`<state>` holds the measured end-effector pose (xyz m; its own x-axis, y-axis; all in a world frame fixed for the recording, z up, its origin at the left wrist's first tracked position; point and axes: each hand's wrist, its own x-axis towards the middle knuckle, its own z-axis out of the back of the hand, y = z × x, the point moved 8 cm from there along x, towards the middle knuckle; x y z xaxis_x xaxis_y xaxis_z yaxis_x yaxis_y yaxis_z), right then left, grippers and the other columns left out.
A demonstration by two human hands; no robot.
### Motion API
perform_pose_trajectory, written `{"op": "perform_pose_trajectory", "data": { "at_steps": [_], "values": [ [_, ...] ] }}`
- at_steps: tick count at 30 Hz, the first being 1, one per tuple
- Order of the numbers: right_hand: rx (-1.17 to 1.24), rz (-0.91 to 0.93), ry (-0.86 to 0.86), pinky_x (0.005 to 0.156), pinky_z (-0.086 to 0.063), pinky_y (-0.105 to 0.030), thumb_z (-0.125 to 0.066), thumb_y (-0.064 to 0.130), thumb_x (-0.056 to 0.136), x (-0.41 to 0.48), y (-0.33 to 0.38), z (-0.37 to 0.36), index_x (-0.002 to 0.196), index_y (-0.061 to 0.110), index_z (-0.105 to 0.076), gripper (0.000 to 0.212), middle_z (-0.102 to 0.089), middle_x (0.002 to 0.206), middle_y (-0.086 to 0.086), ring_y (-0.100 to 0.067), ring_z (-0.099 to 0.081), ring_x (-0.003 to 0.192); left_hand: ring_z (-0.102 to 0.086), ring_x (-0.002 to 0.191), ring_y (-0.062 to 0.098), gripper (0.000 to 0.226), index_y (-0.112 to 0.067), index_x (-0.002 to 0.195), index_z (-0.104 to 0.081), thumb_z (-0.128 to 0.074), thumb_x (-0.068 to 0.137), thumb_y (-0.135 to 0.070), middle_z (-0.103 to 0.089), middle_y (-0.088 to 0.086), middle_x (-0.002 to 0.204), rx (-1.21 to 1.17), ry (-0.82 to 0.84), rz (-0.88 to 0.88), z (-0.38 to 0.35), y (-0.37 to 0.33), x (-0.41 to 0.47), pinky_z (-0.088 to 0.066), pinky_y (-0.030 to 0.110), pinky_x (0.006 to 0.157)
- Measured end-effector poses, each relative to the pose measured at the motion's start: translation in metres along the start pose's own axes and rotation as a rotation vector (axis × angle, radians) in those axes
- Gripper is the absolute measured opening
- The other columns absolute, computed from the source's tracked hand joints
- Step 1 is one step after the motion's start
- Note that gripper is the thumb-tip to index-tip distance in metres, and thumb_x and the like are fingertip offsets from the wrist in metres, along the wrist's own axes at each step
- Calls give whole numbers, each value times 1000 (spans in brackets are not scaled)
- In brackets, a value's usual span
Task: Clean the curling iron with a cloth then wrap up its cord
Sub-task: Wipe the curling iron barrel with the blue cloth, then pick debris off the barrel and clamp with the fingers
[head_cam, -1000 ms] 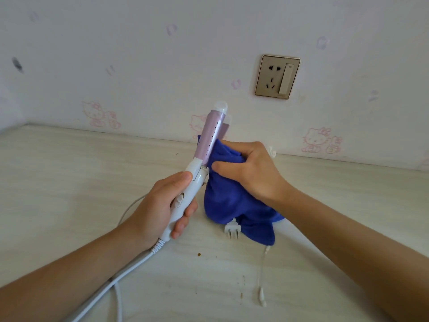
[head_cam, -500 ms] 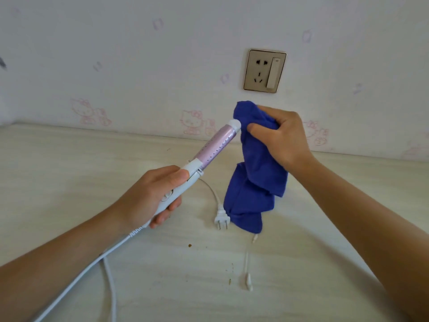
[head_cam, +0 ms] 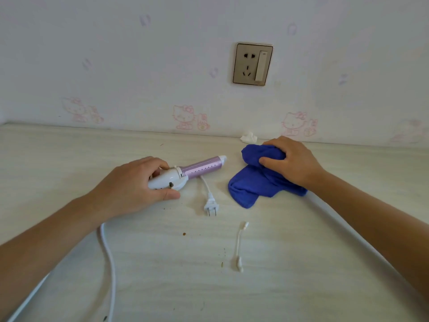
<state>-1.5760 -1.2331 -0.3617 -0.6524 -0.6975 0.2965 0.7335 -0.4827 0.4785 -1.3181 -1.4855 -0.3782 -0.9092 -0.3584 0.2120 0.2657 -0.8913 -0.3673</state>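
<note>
1. Head view, left side: the left hand [head_cam: 134, 182] is grasping the white handle of the curling iron [head_cam: 185, 173], fingers curling over the top and the thumb pressing along the near side. The iron is lying low over the table [head_cam: 301, 275], its pink barrel pointing right and slightly away; whether it is touching the surface I cannot tell.
2. Head view, right side: the right hand [head_cam: 290, 161] is clutching the bunched upper part of the blue cloth [head_cam: 255, 189], fingers curling around the fabric. The cloth is resting on the table, just right of the barrel tip and apart from it.
3. Head view, cord: the white cord [head_cam: 109, 252] is trailing from under the left wrist toward the bottom edge. The plug [head_cam: 211, 206] is lying unplugged on the table between iron and cloth, its lead running up beneath the barrel.
4. Head view, surroundings: a wall socket [head_cam: 253, 63] is sitting above the cloth, a crumpled tissue [head_cam: 248, 137] is lying by the wall, and a short white cable piece [head_cam: 239, 247] is lying nearer the camera.
</note>
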Motion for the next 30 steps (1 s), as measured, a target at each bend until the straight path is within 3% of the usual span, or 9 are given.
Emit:
{"op": "perform_pose_trajectory", "data": {
  "at_steps": [3, 5, 8, 11, 13, 16, 18, 21, 30],
  "values": [
    [-37, 12, -63, 98, -45, -34, -69, 41, 88, -4, 7, 13, 126, 32, -65, 39, -63, 116, 8, -16, -56, 112, -58, 91, 0, 58, -42, 118, -59, -63, 70, -74, -57, -21, 101, -24, -97, -46, 14, -9, -2, -49, 33, 78],
    [13, 44, -179, 98, -40, -29, -70, 32, 89, -18, 20, 32, 117, 29, -66, 28, -62, 116, 10, -13, -52, 114, -59, 89, 7, 36, -40, 109, -62, -62, 78, -59, -58, -18, 97, -82, -158, -134, 24, -27, -9, -50, 34, 77],
    [109, 105, -255, 81, -42, -20, -68, 27, 87, -57, 51, 47, 84, 30, -66, 5, -64, 89, 16, -6, -57, 91, -60, 79, 7, 12, -36, 96, -67, -61, 87, -42, -60, -18, 86, -122, -126, -376, 23, -87, -30, -51, 32, 73],
    [175, 127, -49, 64, -41, -13, -65, 32, 83, -99, 78, 29, 74, 30, -65, 9, -64, 76, 15, -5, -60, 75, -55, 75, 3, 12, -27, 90, -71, -61, 91, -32, -63, -15, 83, -50, -63, -610, 1, -152, -52, -47, 28, 73],
    [152, 147, 110, 67, -40, -10, -68, 32, 84, -121, 90, 11, 86, 33, -71, 4, -62, 81, 14, -6, -59, 82, -54, 73, 6, 23, -27, 85, -66, -56, 91, -47, -60, -13, 78, -39, 54, -562, -19, -173, -54, -48, 32, 69],
    [93, 172, 238, 77, -45, -18, -73, 28, 84, -135, 94, -14, 108, 34, -74, 24, -61, 93, 12, -8, -57, 90, -52, 72, 7, 52, -28, 79, -53, -41, 79, -79, -55, -12, 75, 118, 201, -378, -50, -180, -51, -42, 32, 64],
    [69, 200, 226, 78, -48, -33, -75, 21, 87, -134, 99, -21, 103, 30, -77, 19, -62, 91, 4, -15, -56, 86, -54, 74, 13, 43, -28, 77, -49, -51, 82, -71, -56, -10, 78, 151, 208, -311, -60, -182, -49, -40, 33, 63],
    [22, 265, 218, 74, -47, -39, -71, 17, 91, -130, 102, -27, 95, 21, -78, 10, -62, 85, 2, -18, -53, 80, -60, 79, 21, 26, -28, 76, -50, -57, 92, -47, -61, -6, 82, 111, 189, -232, -63, -175, -43, -49, 38, 69],
    [-27, 275, 141, 71, -40, -25, -63, 20, 97, -132, 99, -28, 91, 22, -67, 7, -61, 86, 13, -5, -49, 78, -58, 80, 16, 21, -25, 88, -61, -52, 99, -40, -57, -9, 87, 94, 63, -248, -56, -170, -43, -46, 35, 70]
  ]
}}
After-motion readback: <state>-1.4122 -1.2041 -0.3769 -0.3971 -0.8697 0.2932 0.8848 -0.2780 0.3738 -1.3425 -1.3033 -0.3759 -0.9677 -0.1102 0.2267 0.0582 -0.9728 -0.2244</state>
